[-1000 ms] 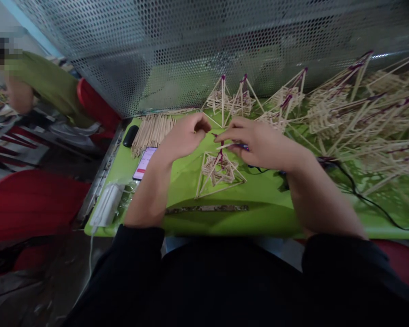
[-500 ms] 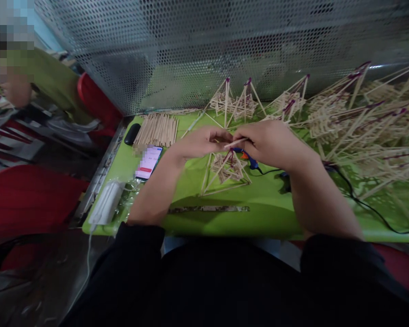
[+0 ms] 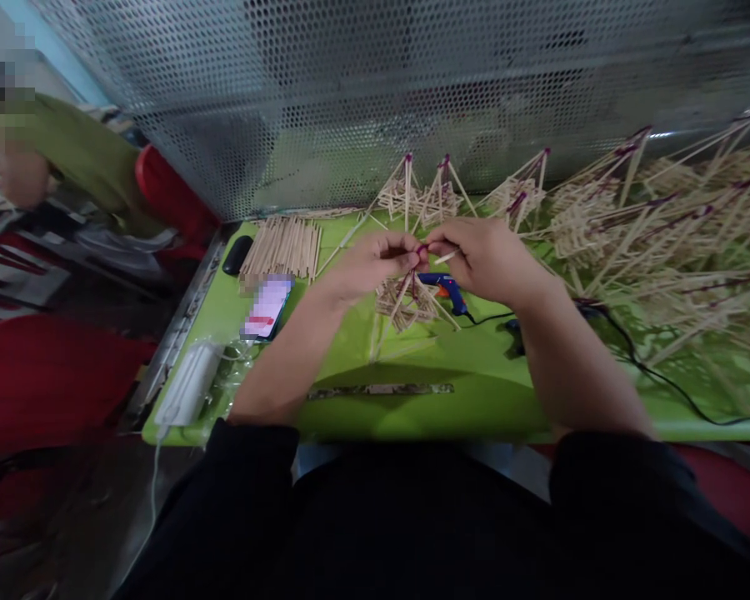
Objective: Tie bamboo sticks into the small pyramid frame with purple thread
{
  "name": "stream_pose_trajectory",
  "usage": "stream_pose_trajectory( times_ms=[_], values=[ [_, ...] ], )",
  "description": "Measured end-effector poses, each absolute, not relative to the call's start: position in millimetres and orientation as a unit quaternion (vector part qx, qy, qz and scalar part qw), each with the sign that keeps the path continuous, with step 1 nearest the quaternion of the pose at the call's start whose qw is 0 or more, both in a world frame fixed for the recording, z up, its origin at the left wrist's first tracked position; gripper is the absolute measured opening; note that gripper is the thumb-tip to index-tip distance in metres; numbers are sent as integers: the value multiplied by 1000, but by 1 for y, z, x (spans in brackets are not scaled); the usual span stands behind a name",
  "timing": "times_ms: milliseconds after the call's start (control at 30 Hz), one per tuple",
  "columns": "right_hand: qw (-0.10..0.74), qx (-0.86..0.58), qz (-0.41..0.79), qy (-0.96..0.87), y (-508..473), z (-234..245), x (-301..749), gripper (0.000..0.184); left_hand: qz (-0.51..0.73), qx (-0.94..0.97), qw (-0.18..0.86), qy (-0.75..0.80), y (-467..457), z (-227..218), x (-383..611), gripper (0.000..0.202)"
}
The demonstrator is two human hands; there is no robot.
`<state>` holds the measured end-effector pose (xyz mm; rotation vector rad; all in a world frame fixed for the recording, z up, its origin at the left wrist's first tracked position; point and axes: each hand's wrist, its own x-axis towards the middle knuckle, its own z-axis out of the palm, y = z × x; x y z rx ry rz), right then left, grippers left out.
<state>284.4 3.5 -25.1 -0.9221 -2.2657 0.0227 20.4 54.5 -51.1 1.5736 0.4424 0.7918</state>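
Right at the middle of the table (image 3: 475, 408): a stick frame (image 3: 406, 302), pyramid-shaped, lifted and tilted, its purple-tied apex (image 3: 421, 248) pinched at the top. Held there by the left hand (image 3: 366, 265), fingers closed on the apex from the left side. Met from the right by the right hand (image 3: 484, 257), fingertips closed on a short loose stick (image 3: 445, 257) lying nearly level, its near end pointing left at the apex. Both hands touching or all but touching at that point, the left a shade nearer the tie. Frame's long legs running down and toward the near edge, base spread just above the green top; whether the base touches cannot be told.

Just behind and right of the frame, under the right hand: a blue glue gun (image 3: 442, 288), lying flat, its black cord (image 3: 650, 371) trailing off toward the right edge. At the near edge, a ruler (image 3: 381, 389) lying parallel to it. Toward the left edge, a phone (image 3: 266, 307), a black mouse (image 3: 233, 255) near the far left corner, and a bundle of sticks (image 3: 283, 247) beside it. Along the far edge and the whole right side, finished frames (image 3: 637, 225) piled against the mesh screen (image 3: 350, 92). Off the table to the left, another person (image 3: 68, 158) in green, apart from all this.
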Motion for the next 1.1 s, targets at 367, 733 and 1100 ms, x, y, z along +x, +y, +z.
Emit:
stream_pose_trajectory(
  times_ms=[367,733,1100],
  values=[
    [550,-371,147,-734,18,-53,252,23,485,628,576,194,55,-65,32,35],
    [565,-382,115,-722,1,-44,244,40,517,786,234,246,26,-48,29,33],
    [569,-350,-68,-742,-2,-56,237,17,443,835,28,325,10,-33,25,33]
  ],
)
